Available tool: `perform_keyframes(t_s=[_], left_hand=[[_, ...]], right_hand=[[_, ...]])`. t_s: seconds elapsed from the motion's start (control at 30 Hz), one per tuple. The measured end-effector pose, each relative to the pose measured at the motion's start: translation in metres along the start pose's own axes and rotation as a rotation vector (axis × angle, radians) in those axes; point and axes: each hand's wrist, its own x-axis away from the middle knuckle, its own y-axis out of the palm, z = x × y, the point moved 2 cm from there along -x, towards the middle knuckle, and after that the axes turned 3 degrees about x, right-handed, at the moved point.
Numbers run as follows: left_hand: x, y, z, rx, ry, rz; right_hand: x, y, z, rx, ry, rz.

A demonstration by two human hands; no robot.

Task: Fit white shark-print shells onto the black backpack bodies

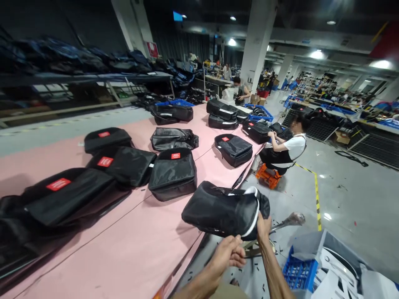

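A black backpack point(218, 209) with white trim around its right end lies at the edge of the pink-covered table point(124, 249), partly overhanging it. My right hand point(264, 227) grips the backpack's right end beside the white trim, some fingers hidden behind the fabric. Just below the bag's lower edge, my left hand point(226, 255) is closed with thumb and forefinger pinched together; what sits between them is too small to make out. Close by on the table stands another black backpack point(173, 174) with a red label.
More black bags point(71, 195) cover the table's left side and far end. A seated co-worker point(288, 145) handles a bag point(257, 131) at the right edge. A blue crate point(299, 268) and a grey bin point(339, 245) with white pieces stand on the floor at lower right.
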Motion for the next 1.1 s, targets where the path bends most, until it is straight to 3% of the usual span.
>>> perform_keyframes(t_s=[0.07, 0.1, 0.2, 0.27, 0.33, 0.4, 0.5, 0.6, 0.67, 0.73, 0.9, 0.97, 1.03, 1.1], left_hand=[[0.027, 0.012, 0.028, -0.253, 0.16, -0.064], [0.039, 0.015, 0.046, -0.383, 0.306, -0.026], [0.064, 0.01, 0.101, -0.784, 0.814, 0.271], [0.07, -0.006, 0.126, -1.137, 0.994, 0.272], [0.069, -0.031, 0.136, -1.471, 0.959, 0.138], [0.067, -0.056, 0.136, -1.622, 0.842, 0.023], [0.057, -0.078, 0.133, -1.524, 0.776, 0.035], [0.038, -0.084, 0.136, -1.314, 0.859, 0.083], [0.026, -0.09, 0.131, -1.263, 0.869, 0.06], [0.022, -0.107, 0.11, -1.312, 0.824, 0.033], [0.047, -0.18, 0.013, -1.605, 0.738, 0.079], [0.057, -0.198, -0.013, -1.705, 0.703, 0.082], [0.06, -0.201, -0.019, -1.774, 0.696, 0.026], [0.057, -0.191, -0.006, -1.807, 0.721, 0.002]], right_hand=[[-0.001, -0.016, -0.043, 0.026, -0.117, 0.111], [0.002, -0.02, -0.066, 0.026, -0.212, 0.081], [0.023, -0.016, -0.124, 0.077, -0.511, -0.033], [0.042, -0.003, -0.151, 0.185, -0.773, -0.151], [0.06, 0.013, -0.169, 0.331, -1.044, -0.263], [0.072, 0.029, -0.182, 0.469, -1.238, -0.315], [0.077, 0.052, -0.199, 0.596, -1.362, -0.316], [0.072, 0.07, -0.217, 0.654, -1.43, -0.32], [0.062, 0.079, -0.228, 0.693, -1.446, -0.279], [0.043, 0.085, -0.238, 0.744, -1.43, -0.198], [-0.017, 0.098, -0.253, 0.813, -1.316, -0.029], [-0.027, 0.106, -0.254, 0.816, -1.29, -0.02], [-0.023, 0.112, -0.255, 0.809, -1.311, -0.02], [-0.009, 0.115, -0.257, 0.793, -1.357, 0.014]])
